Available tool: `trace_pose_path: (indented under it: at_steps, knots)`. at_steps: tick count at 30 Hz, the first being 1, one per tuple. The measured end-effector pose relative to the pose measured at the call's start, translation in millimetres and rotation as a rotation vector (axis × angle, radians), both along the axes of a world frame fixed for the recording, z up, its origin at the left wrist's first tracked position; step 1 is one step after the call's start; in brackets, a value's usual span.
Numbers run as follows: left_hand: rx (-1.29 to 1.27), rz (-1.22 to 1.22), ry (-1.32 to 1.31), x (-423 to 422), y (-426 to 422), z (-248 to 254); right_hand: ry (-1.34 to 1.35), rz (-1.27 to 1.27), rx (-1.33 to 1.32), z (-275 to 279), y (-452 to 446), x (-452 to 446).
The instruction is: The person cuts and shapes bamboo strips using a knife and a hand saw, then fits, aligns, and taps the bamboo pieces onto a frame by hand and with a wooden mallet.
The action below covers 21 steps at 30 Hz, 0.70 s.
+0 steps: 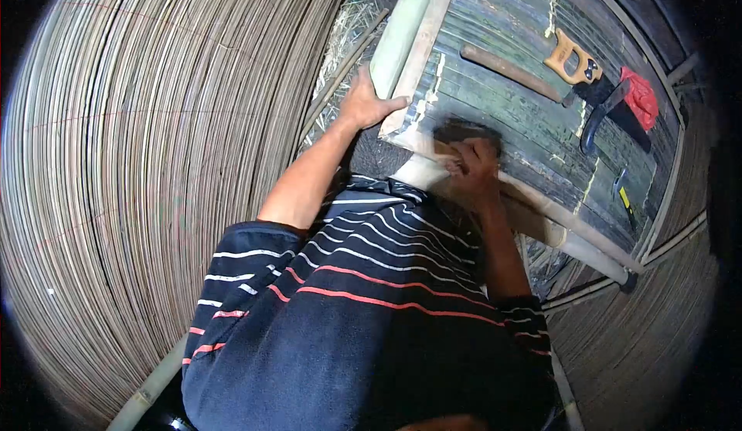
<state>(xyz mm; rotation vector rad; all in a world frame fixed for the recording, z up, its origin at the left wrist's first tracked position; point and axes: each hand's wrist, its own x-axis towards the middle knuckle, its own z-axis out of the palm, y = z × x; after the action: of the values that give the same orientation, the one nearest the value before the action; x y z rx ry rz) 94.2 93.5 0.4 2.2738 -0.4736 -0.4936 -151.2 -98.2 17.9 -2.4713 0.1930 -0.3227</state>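
Note:
My left hand (pixel 363 108) clasps the near-left edge of a bamboo-slat tabletop (pixel 495 99). Its thumb lies over the pale wooden edge strip (pixel 421 49), and its fingers go around the side of a thick green bamboo pole (pixel 403 25). Along the front edge, my right hand (pixel 473 164) is closed, with its fingers curled and blurred by motion. Something brownish shows at its fingertips, but I cannot make out what it is. A dark patch lies on the slats just beyond that hand.
On the tabletop lie a wooden-handled saw (pixel 572 56), a tool with a round wooden handle (pixel 510 72), a dark curved handle (pixel 593 128), a crumpled red piece (pixel 640 100) and a yellow-black cutter (pixel 624 197). A wall of thin upright strips (pixel 154 145) stands close on the left.

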Motion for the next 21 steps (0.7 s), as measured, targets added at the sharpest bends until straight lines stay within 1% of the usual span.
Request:
trace_pose_path:
  at_steps: [1, 2, 4, 5, 6, 8, 9, 11, 12, 14, 16, 18, 21]
  knots:
    - [-0.11, -0.04, 0.069, 1, 1, 13, -0.021, 0.039, -0.053, -2, -1, 3]
    - [-0.109, -0.043, 0.069, 3, 2, 12, -0.046, 0.082, -0.108, -3, -2, 6]
    - [-0.095, -0.073, 0.039, 8, 3, 1, -0.092, 0.088, -0.117, -16, 2, 8]
    - [-0.16, -0.096, 0.048, 11, 5, -10, -0.132, 0.093, -0.126, -23, 3, 6]
    - [-0.158, -0.099, 0.053, 9, 6, -15, -0.127, 0.09, -0.124, -19, 8, 6]
    - [-0.221, -0.083, 0.068, 10, 6, -17, -0.077, 0.027, -0.009, -6, 20, 13]
    - [-0.219, -0.092, 0.068, 12, 6, -17, -0.079, 0.018, -0.007, -7, 22, 14]
    - [-0.184, -0.117, 0.041, 13, 5, -18, -0.139, 0.074, -0.129, -7, 21, 15]
    - [-0.184, -0.125, 0.045, 16, 4, -23, -0.134, 0.066, -0.129, -8, 23, 14]
    - [-0.167, -0.138, 0.146, 25, 3, -35, -0.136, 0.018, -0.023, -11, 26, 13]
    - [-0.137, -0.136, 0.173, 21, 1, -16, -0.158, 0.017, -0.053, -12, 25, 14]
    - [-0.204, -0.13, 0.23, 16, -1, -4, -0.185, 0.012, -0.083, -13, 25, 14]
    - [-0.184, -0.096, 0.254, 11, -4, 9, -0.134, 0.0, -0.097, -16, 25, 15]
